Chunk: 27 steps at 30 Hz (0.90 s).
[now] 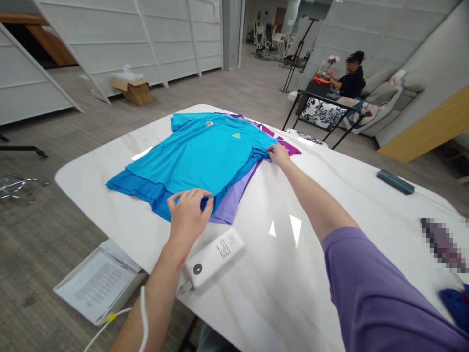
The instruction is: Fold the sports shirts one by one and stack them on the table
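Observation:
A bright blue T-shirt [194, 156] with a small round badge and a green logo lies spread on the white table. Its front layer is shifted, so a darker blue layer [141, 190] shows along the hem. My left hand [190, 210] pinches the near corner of the hem. At the sleeve side, my right hand [279, 154] has its fingers closed on the bunched blue fabric. Beneath the blue shirt lies a purple garment [232, 200], and a pink-and-purple patterned sleeve [289, 145] pokes out beyond my right hand.
A white power bank [214, 256] with a cable plugged in lies near my left wrist. On the table's right are a dark green case [395, 181] and dark blue fabric [454, 303]. An open box [98, 283] stands below the table's left edge. A person [351, 78] sits farther back.

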Available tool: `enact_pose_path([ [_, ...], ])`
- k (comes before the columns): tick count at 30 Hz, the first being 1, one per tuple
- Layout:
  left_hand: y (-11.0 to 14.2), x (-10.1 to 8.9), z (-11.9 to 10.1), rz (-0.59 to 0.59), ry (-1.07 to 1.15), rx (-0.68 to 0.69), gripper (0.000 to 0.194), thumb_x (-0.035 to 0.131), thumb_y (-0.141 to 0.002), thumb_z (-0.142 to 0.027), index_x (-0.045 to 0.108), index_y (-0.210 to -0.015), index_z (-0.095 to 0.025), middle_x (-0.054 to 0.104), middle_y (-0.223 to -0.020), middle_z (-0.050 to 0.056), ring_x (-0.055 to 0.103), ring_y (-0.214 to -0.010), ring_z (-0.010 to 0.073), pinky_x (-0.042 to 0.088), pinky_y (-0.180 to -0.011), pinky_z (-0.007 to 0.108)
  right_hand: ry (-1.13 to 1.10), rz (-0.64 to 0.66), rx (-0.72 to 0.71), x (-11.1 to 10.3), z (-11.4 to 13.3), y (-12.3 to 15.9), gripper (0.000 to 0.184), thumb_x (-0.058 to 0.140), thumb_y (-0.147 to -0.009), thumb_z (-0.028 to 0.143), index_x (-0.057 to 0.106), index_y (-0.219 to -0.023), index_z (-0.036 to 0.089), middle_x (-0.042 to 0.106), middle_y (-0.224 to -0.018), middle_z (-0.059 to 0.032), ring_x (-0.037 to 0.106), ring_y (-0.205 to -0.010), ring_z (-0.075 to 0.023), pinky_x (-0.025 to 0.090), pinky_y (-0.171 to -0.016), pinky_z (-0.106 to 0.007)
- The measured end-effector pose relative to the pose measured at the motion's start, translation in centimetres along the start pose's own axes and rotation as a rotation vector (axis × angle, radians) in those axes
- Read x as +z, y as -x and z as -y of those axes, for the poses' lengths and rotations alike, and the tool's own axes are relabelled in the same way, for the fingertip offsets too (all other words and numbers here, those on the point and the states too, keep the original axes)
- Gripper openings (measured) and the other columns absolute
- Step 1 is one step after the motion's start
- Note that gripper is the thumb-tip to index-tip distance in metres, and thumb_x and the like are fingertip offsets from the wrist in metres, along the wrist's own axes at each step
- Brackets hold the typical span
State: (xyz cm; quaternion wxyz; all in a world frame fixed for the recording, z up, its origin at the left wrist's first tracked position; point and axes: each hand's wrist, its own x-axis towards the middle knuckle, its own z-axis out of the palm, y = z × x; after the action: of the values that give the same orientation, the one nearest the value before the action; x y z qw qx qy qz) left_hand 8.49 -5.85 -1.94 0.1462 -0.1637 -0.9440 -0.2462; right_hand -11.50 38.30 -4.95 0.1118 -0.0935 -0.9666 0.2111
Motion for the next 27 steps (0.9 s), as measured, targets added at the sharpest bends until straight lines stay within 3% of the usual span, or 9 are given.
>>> enact_pose_path([
  [6,0.4,-3.3,-4.5,0.036,0.069,0.138,0.024,0.055,-0.117,-0.036,0.077,-0.122,-0.027,0.084,-0.125,0.006,0.077,-0.12,0.0294,0.051,-0.107,0.047,-0.004,-0.119,-0.017,-3.4,-0.9,1.6,0.04,0.052,-0.102,0.015,0.082,-0.127,0.02,0.07,-0.144,-0.0137,0.068,-0.121,-0.0302,0.057,-0.119,-0.048],
  [11,3.2,-3.7,-11.5,0.094,0.192,0.347,0.019,0.059,-0.115,-0.029,0.077,-0.122,-0.028,0.083,-0.12,0.005,0.078,-0.113,0.0258,0.057,-0.098,0.04,0.005,-0.171,0.003,-8.7,-6.5,6.9,0.038,0.051,-0.1,0.017,0.085,-0.119,0.018,0.07,-0.136,-0.0148,0.068,-0.12,-0.0298,0.056,-0.121,-0.046],
  [15,7.9,-1.7,-18.6,0.284,0.313,0.511,0.017,0.062,-0.114,-0.028,0.077,-0.121,-0.028,0.081,-0.118,0.005,0.079,-0.111,0.0225,0.061,-0.092,0.034,0.055,-0.192,0.077,-13.4,-13.7,14.7,0.036,0.058,-0.098,0.023,0.088,-0.118,0.013,0.072,-0.13,-0.0186,0.07,-0.115,-0.0301,0.055,-0.122,-0.045],
  [22,18.8,4.1,-31.0,0.694,0.445,0.835,0.018,0.064,-0.114,-0.031,0.076,-0.126,-0.026,0.082,-0.124,0.005,0.08,-0.117,0.0233,0.065,-0.093,0.034,0.194,-0.222,0.349,-20.6,-26.9,31.6,0.04,0.062,-0.105,0.041,0.088,-0.118,0.013,0.077,-0.119,-0.0193,0.071,-0.117,-0.0313,0.054,-0.118,-0.044],
  [27,26.1,6.9,-38.4,0.907,0.443,1.014,0.024,0.059,-0.117,-0.039,0.075,-0.127,-0.024,0.081,-0.126,0.006,0.081,-0.112,0.0246,0.066,-0.085,0.036,0.247,-0.198,0.459,-25.6,-33.6,41.9,0.037,0.064,-0.102,0.036,0.086,-0.116,0.011,0.077,-0.121,-0.0224,0.071,-0.12,-0.0347,0.054,-0.12,-0.048],
])
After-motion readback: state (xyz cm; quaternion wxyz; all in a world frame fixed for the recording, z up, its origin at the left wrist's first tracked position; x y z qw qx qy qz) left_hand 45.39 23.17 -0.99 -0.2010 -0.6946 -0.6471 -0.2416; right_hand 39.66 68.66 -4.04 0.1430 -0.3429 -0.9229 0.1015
